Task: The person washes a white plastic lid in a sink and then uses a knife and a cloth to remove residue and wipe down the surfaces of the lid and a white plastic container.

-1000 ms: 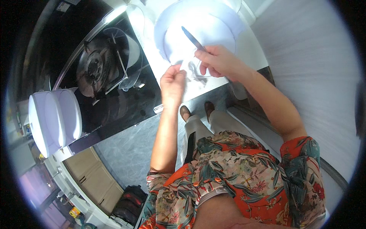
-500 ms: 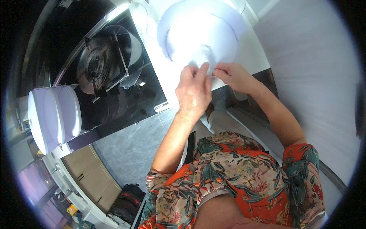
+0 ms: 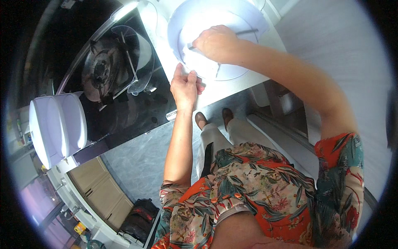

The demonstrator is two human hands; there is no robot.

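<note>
A large pale basin (image 3: 176, 45) sits on the white counter, its middle washed out by glare. Something white (image 3: 209, 68) lies in it, too bright to make out. Over the basin, my right hand (image 3: 217, 41) is closed around a thin grey stick (image 3: 248, 31), whose ends stick out on both sides of the fist. Its exact kind does not show. My left hand (image 3: 185, 88) is at the near left rim of the basin, thumb and fingers closed on the edge, with some fingers curled underneath.
Left of the white counter (image 3: 236, 85) is a black gas hob (image 3: 101, 68) with a clear curved guard (image 3: 143, 58). Pale lilac stacked containers (image 3: 49, 128) stand at its near end. A grey wall-like panel (image 3: 327, 45) rises on the right. A black bag (image 3: 139, 220) is lower left.
My hands were together at the basin's near rim. Now the right has moved forward and left over the basin with the stick; the left has shifted left and nearer, along the rim.
</note>
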